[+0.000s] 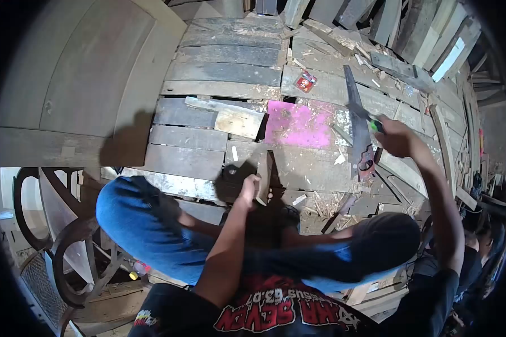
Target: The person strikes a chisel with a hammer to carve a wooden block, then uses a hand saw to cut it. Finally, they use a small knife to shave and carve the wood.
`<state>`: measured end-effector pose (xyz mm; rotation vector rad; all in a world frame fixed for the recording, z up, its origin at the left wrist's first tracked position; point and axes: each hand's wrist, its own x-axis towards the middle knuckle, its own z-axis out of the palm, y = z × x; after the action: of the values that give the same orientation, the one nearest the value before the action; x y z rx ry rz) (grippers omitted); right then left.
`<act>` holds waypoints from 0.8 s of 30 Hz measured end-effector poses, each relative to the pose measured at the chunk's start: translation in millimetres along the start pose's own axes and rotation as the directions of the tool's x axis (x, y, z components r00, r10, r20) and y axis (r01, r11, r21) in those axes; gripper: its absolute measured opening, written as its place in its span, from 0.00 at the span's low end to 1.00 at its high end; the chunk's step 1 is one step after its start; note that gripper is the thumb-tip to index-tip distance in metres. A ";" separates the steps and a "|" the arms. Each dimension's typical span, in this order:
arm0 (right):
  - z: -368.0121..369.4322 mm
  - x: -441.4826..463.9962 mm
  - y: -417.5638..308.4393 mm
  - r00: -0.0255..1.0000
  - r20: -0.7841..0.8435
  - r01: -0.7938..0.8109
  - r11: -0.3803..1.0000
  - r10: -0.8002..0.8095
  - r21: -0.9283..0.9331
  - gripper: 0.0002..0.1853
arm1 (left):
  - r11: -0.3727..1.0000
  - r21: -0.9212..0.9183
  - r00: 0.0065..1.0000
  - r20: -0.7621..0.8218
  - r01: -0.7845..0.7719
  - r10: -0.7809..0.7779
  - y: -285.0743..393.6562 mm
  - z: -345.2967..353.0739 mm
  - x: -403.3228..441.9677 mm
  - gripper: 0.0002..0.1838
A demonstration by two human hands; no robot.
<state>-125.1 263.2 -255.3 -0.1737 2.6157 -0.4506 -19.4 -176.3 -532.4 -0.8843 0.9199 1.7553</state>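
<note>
My left hand (pixel 249 191) is closed around a short wooden block (pixel 263 175) held between my knees, just above the plank floor. My right hand (pixel 398 138) is raised on the right, with its fingers wrapped round a tool with a green and dark handle (pixel 375 125). The tool's far end is smeared by motion, so its kind is unclear. Beneath it lies a hand saw (pixel 352 84), blade pointing away and its reddish handle (pixel 366 163) towards me. A pale wooden board (pixel 239 122) lies ahead of my left hand, beside a pink sheet (pixel 298 124) dusted with wood chips.
A small red packet (pixel 306 82) lies beyond the pink sheet. Wood shavings (pixel 323 203) and offcuts litter the floor. Planks (pixel 433 39) lean at the back right. A large wooden panel (pixel 90 67) stands at left, near a chair frame (pixel 67 247).
</note>
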 end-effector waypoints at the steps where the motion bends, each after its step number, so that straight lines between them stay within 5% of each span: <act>1: 20.5 6.1 -1.1 0.961 -0.167 0.204 0.973 -0.219 -0.103 0.16 | 1.000 0.026 1.000 0.004 -0.006 0.006 -7.7 -4.7 7.3 0.30; 2: 41.9 12.1 -1.9 0.849 -0.300 0.374 0.896 -0.434 -0.240 0.15 | 1.000 0.023 1.000 0.020 0.004 -0.004 -2.2 -3.6 6.0 0.30; 3: 50.7 14.1 -42.5 0.975 -0.169 0.127 0.984 -0.147 -0.125 0.18 | 1.000 0.016 0.999 0.036 0.019 -0.019 2.6 -1.2 5.3 0.29; 4: 59.2 16.0 -83.4 0.987 -0.017 -0.158 0.982 0.157 -0.102 0.20 | 0.999 0.010 0.998 0.053 0.035 -0.035 3.1 2.6 1.4 0.29; 5: 101.3 22.7 -84.6 0.977 -0.203 0.103 0.983 -0.071 0.150 0.26 | 0.999 -0.037 0.999 0.042 -0.009 0.010 8.1 15.0 -5.3 0.27; 7: 125.1 18.8 -140.3 0.960 0.163 -0.263 0.934 0.228 0.242 0.28 | 0.986 -0.129 0.995 0.005 -0.103 0.105 20.5 40.8 -22.6 0.25; 8: 159.6 18.9 -146.0 0.971 0.146 -0.226 0.932 0.191 0.283 0.28 | 0.996 0.047 0.990 0.123 -0.080 0.074 13.1 9.4 15.4 0.23; 11: 211.0 8.5 -182.5 0.942 0.158 -0.334 0.877 0.296 0.347 0.29 | 0.963 0.249 0.991 -0.056 -0.107 0.125 10.7 3.6 13.4 0.21; 12: 215.1 7.5 -189.3 0.928 0.210 -0.370 0.841 0.309 0.394 0.29 | 0.921 0.389 0.981 -0.188 0.022 0.056 11.7 -4.4 20.2 0.20; 15: 222.5 1.1 -210.5 0.869 0.323 -0.484 0.779 0.375 0.399 0.28 | 0.880 0.426 0.949 -0.305 0.213 -0.082 37.5 9.5 -13.8 0.29; 16: 232.9 0.9 -215.1 0.884 0.269 -0.463 0.786 0.381 0.409 0.28 | 0.878 0.428 0.945 -0.319 0.216 -0.077 39.5 7.1 -7.1 0.22; 20: 253.7 -5.0 -219.7 0.852 0.340 -0.517 0.740 0.398 0.430 0.29 | 0.920 0.370 0.979 -0.193 0.130 -0.060 55.4 15.1 -41.0 0.31; 24: 249.2 -11.6 -225.5 0.864 0.376 -0.493 0.721 0.336 0.488 0.28 | 0.870 0.435 0.900 -0.434 0.234 -0.025 46.1 -2.4 -26.0 0.34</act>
<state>13.4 -16.7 -379.9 0.5225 2.0504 -0.9444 -54.2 -201.8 -501.8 -0.9747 1.4611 1.1471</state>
